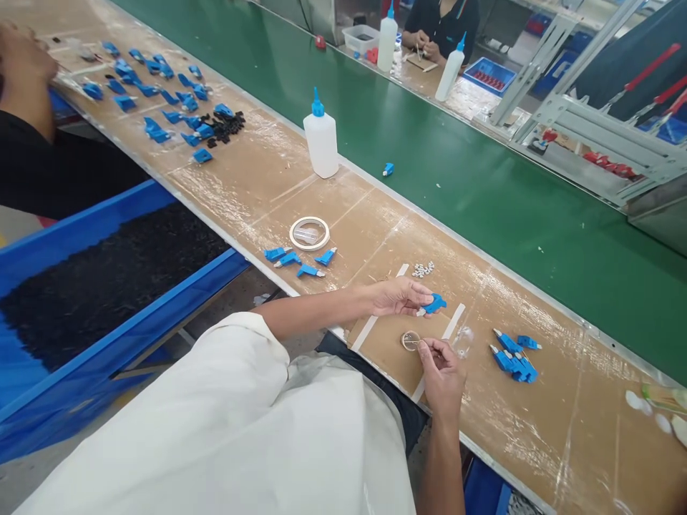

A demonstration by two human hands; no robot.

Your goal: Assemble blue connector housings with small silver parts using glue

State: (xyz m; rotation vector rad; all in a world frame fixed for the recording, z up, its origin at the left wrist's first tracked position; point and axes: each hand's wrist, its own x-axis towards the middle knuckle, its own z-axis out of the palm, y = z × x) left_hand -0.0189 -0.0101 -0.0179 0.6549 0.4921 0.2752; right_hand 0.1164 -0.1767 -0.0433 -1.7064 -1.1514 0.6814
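Observation:
My left hand [401,296] is closed on a small blue plastic part [436,303] with a white tip, held just above the taped cardboard. In my right hand [443,365] a thin stick is pinched, its end over a small round dish [410,340]. What the dish contains is too small to make out. Beyond my left hand lies a little heap of white pieces [424,269]. To the right is a pile of blue parts [514,355], and several more blue parts [299,261] lie to the left beside a roll of tape [310,234].
A white squeeze bottle [322,143] stands at the bench's far edge, along a green belt [483,207] carrying one blue part [388,169]. Blue and black pieces [228,127] spread at the upper left, near another person's arm [26,86]. A blue bin [118,286] sits below the bench edge.

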